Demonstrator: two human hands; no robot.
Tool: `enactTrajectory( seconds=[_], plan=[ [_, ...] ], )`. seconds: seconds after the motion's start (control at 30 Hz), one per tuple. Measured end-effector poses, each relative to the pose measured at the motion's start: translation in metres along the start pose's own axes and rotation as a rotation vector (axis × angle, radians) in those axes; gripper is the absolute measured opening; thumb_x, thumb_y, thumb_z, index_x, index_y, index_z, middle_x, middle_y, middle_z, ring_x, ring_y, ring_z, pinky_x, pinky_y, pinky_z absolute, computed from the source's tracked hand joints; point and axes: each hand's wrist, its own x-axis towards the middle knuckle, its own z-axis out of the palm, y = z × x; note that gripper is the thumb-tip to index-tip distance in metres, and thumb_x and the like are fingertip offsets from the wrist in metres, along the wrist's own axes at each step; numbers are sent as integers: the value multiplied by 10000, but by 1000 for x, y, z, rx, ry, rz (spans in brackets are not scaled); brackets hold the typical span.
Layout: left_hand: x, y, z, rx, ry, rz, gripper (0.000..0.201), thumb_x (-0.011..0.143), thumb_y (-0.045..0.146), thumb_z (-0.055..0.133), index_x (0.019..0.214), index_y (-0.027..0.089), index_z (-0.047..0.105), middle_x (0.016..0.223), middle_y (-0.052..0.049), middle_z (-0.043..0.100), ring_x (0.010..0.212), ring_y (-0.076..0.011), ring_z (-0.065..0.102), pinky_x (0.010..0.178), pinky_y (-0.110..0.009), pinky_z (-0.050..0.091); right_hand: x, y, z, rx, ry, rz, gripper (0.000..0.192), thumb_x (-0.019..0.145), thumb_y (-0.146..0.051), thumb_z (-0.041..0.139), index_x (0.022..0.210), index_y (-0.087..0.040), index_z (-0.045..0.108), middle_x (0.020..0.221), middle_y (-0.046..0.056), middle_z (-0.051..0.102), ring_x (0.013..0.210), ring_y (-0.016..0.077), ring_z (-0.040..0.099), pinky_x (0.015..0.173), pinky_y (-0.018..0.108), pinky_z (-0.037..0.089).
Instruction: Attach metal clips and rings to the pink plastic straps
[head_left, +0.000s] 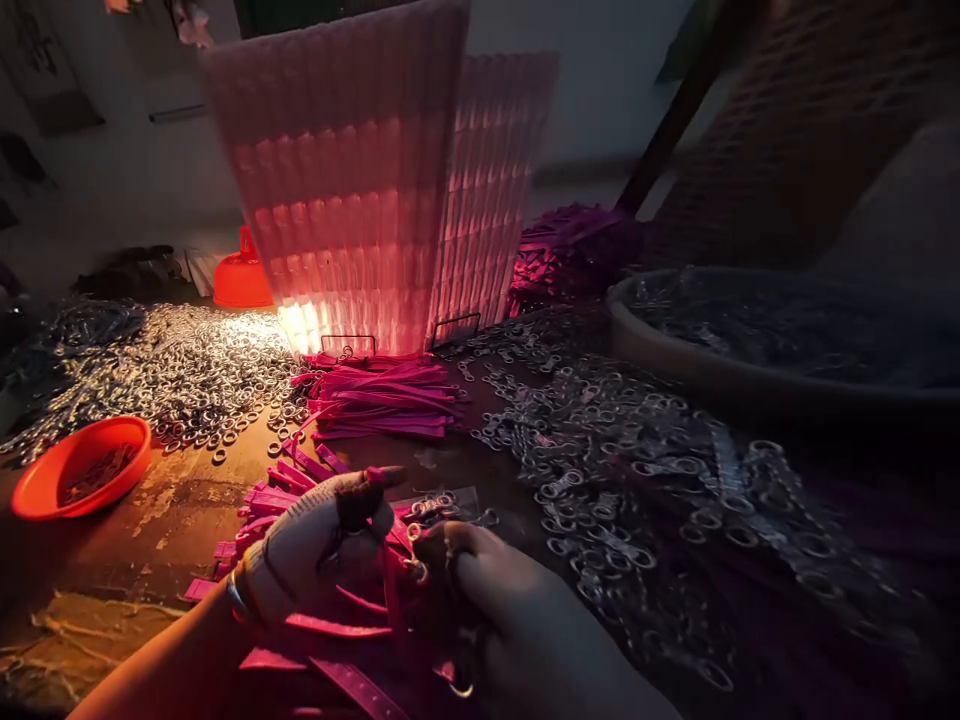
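My left hand (319, 535), with a bangle at the wrist and dark covers on some fingers, is closed on a pink strap (392, 590) that hangs from the fingertips. Close beside it, my right hand (506, 590) pinches a small metal clasp (414, 562) with ring-shaped ends, right at the strap. Whether strap and clasp are joined I cannot tell. Several loose pink straps (341, 628) lie beneath both hands, and more stick out to the left of my left hand. Shadow hides the lower fingers of my right hand.
A large heap of metal clasps (187, 370) covers the back left; another spread (600, 480) lies right. Bundled pink straps (382, 400) lie before upright translucent panels (337, 200). Around them are a red bowl (30, 495), a red lamp (241, 280) and a wide basin (675, 360).
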Motion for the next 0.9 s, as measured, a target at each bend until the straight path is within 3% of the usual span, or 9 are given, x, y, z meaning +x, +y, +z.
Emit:
enactTrajectory(
  seconds=[0.13, 0.27, 0.4, 0.5, 0.63, 0.73, 0.83, 0.9],
  plan=[
    [3, -18, 24, 287, 31, -73, 367, 829, 477, 623, 682, 155, 522, 494, 52, 436, 333, -35, 314, 315, -151, 162, 0, 9, -15, -11, 37, 127, 362, 658, -5, 453, 875, -207, 661, 925, 58, 684, 837, 194, 595, 713, 271, 412],
    [5, -28, 41, 317, 10, -106, 420, 756, 512, 686, 644, 170, 469, 468, 67, 399, 362, -35, 304, 344, -149, 179, 2, 4, -26, -166, -97, 215, 326, 650, -11, 482, 867, -167, 670, 975, 114, 679, 864, 231, 591, 728, 322, 378],
    [6, -23, 46, 425, -41, -86, 416, 768, 529, 687, 674, 179, 482, 444, 85, 341, 362, -37, 242, 356, -170, 164, -1, 0, -30, -254, -140, 170, 200, 685, -73, 538, 809, -165, 666, 901, 133, 675, 802, 242, 584, 640, 344, 303],
    [7, -13, 47, 696, -86, -24, 407, 844, 516, 611, 660, 169, 505, 464, 59, 367, 397, -52, 265, 383, -193, 183, -6, 4, -22, -321, -56, 70, 88, 741, -133, 562, 739, -172, 641, 793, 130, 653, 702, 229, 555, 581, 351, 226],
    [9, -8, 50, 1089, -179, 183, 223, 844, 271, 617, 663, 142, 601, 648, -17, 569, 589, -100, 419, 528, -208, 323, -11, 13, -11, -403, 159, 8, 148, 788, -141, 536, 662, -193, 591, 700, 116, 612, 629, 217, 505, 557, 359, 179],
    [9, -15, 56, 976, -169, 163, 171, 851, 270, 587, 755, 149, 660, 640, -14, 573, 579, -108, 418, 557, -226, 353, -11, 12, -18, -375, 160, 95, 94, 743, -124, 562, 691, -191, 603, 750, 119, 629, 665, 218, 526, 565, 355, 224],
    [6, -23, 60, 736, -25, 64, 268, 860, 386, 583, 724, 157, 611, 485, 41, 422, 436, -70, 301, 454, -213, 274, -7, 6, -34, -313, -38, 166, 176, 692, -87, 579, 829, -175, 644, 903, 131, 670, 791, 240, 592, 617, 338, 309],
    [2, -26, 59, 739, 39, 65, 297, 853, 405, 590, 688, 158, 578, 462, 47, 398, 403, -57, 279, 420, -208, 228, -5, 4, -40, -276, -165, 201, 261, 706, -55, 553, 921, -167, 649, 942, 128, 690, 832, 240, 628, 630, 323, 338]
  ],
)
